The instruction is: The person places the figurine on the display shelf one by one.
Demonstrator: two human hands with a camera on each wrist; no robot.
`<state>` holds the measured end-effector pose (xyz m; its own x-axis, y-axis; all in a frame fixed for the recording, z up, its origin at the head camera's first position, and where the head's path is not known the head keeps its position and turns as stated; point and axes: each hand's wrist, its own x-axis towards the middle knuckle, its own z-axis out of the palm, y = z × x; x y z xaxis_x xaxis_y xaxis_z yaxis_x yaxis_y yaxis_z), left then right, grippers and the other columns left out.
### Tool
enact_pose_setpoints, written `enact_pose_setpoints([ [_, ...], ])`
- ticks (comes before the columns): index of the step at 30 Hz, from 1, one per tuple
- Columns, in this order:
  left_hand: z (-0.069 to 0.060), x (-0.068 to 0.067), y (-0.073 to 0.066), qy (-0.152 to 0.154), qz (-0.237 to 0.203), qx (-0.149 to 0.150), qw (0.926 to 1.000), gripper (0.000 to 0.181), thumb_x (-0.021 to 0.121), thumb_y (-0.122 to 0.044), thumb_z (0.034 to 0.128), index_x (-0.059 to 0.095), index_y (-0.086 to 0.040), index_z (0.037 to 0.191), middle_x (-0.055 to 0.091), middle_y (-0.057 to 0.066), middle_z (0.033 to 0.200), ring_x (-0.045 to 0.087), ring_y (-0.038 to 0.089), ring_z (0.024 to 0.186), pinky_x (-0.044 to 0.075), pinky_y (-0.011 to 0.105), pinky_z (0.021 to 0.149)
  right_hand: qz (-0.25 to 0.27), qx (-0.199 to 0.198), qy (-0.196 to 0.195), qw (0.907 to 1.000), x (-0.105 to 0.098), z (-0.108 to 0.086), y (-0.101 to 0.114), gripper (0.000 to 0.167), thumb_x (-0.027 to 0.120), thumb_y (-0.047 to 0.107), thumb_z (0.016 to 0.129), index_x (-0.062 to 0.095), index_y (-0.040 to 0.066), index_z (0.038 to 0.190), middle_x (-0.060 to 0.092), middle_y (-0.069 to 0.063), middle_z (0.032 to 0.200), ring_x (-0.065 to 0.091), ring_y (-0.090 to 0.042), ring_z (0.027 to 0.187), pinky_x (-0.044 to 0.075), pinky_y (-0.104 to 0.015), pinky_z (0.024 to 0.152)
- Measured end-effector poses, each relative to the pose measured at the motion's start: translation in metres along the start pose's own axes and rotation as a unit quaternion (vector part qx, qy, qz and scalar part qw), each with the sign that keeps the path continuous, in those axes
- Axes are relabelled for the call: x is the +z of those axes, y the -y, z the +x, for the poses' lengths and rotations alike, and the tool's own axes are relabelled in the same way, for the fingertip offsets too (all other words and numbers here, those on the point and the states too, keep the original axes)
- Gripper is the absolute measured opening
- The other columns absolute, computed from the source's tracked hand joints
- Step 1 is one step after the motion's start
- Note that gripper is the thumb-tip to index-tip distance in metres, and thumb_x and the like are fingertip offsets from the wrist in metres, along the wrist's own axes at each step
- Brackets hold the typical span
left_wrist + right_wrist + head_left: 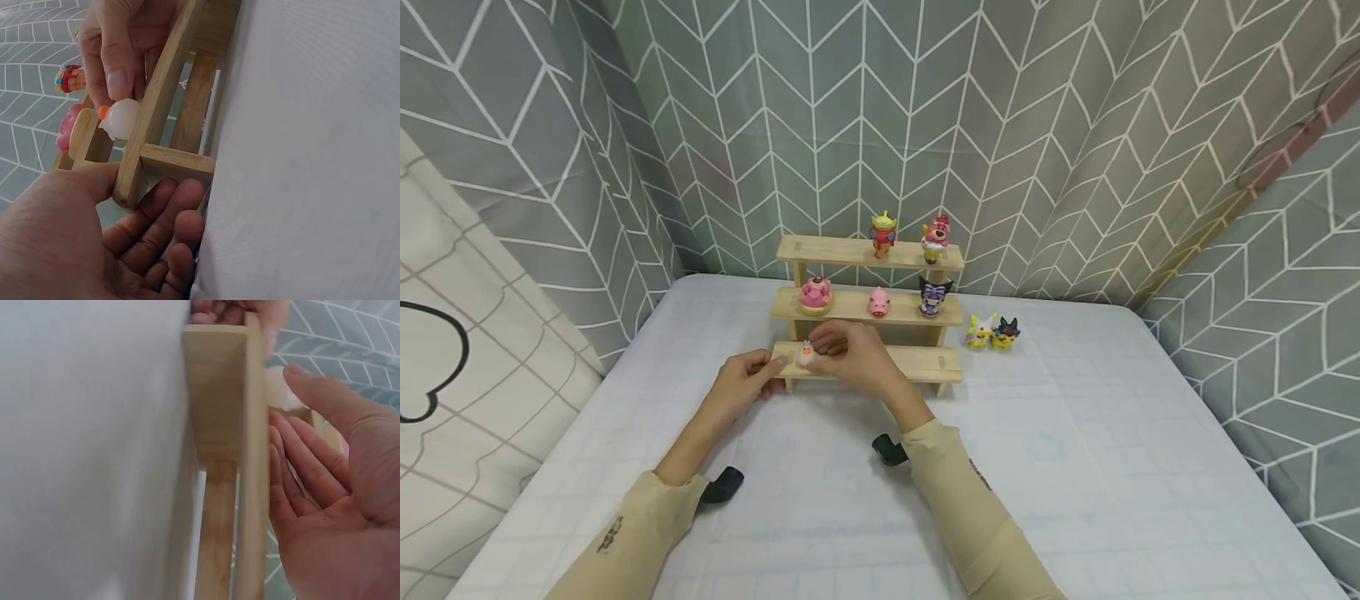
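Note:
A small white figurine point(806, 353) with an orange spot like a beak stands at the left end of the lowest step of a wooden three-tier display shelf point(917, 363). With thumb and fingertips on either side, my right hand point(859, 357) pinches the figurine point(122, 119). My left hand point(743, 385) grips the left end of that step. In the left wrist view its thumb point(94, 181) lies against the board and its fingers curl underneath. Seen from the right wrist, the figurine point(281, 389) is partly hidden behind the thumb.
On the middle step sit a pink bear figurine point(816, 295), a pink pig point(878, 302) and a black-and-purple figurine point(932, 297). A green alien figurine point(883, 235) and a red-hatted bear point(936, 240) stand on top. Two yellow figurines point(992, 332) stand right of the shelf on the white table point(1075, 450).

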<state>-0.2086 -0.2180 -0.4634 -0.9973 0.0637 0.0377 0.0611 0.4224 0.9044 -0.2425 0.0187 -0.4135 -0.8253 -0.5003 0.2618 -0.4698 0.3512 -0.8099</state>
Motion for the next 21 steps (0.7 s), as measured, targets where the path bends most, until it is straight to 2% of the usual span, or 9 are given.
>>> enact_pose_setpoints([
  [3, 0.001, 0.0, 0.0, 0.004, 0.003, 0.001, 1.0, 0.036, 0.064, -0.036, 0.1068, 0.067, 0.0, 0.1, 0.068, 0.001, 0.074, 0.056, 0.012, 0.065, 0.043, 0.024, 0.058, 0.005, -0.004, -0.014, 0.9999, -0.01, -0.003, 0.001, 0.036, 0.087, 0.012, 0.089, 0.073, 0.002, 0.12, 0.079, -0.008, 0.11, 0.075, -0.021, 0.101, 0.059, -0.033, 0.092],
  [7, 0.001, 0.0, 0.0, 0.002, 0.005, -0.003, 1.0, 0.036, 0.064, -0.035, 0.1067, 0.067, 0.0, 0.099, 0.067, 0.001, 0.074, 0.056, 0.012, 0.065, 0.043, 0.024, 0.058, -0.007, -0.005, -0.026, 0.9996, -0.019, -0.006, 0.004, 0.034, 0.086, 0.014, 0.089, 0.073, 0.003, 0.118, 0.078, -0.006, 0.107, 0.074, -0.016, 0.096, 0.06, -0.031, 0.089],
  [14, 0.001, 0.0, 0.0, 0.007, 0.011, -0.004, 0.9999, 0.036, 0.062, -0.035, 0.1076, 0.067, 0.0, 0.1, 0.068, 0.002, 0.076, 0.056, 0.012, 0.067, 0.044, 0.025, 0.059, -0.013, -0.013, -0.016, 0.9997, -0.023, -0.009, 0.012, 0.033, 0.086, 0.014, 0.089, 0.073, 0.001, 0.117, 0.078, -0.01, 0.106, 0.074, -0.017, 0.094, 0.06, -0.035, 0.089],
  [21, 0.001, -0.001, -0.001, 0.007, 0.011, -0.005, 0.9999, 0.037, 0.062, -0.036, 0.108, 0.067, 0.0, 0.103, 0.069, 0.003, 0.078, 0.056, 0.013, 0.069, 0.046, 0.025, 0.062, 0.027, -0.025, -0.025, 0.999, -0.035, -0.011, 0.018, 0.028, 0.085, 0.014, 0.09, 0.075, 0.006, 0.115, 0.079, -0.009, 0.106, 0.074, -0.017, 0.096, 0.06, -0.033, 0.088],
])
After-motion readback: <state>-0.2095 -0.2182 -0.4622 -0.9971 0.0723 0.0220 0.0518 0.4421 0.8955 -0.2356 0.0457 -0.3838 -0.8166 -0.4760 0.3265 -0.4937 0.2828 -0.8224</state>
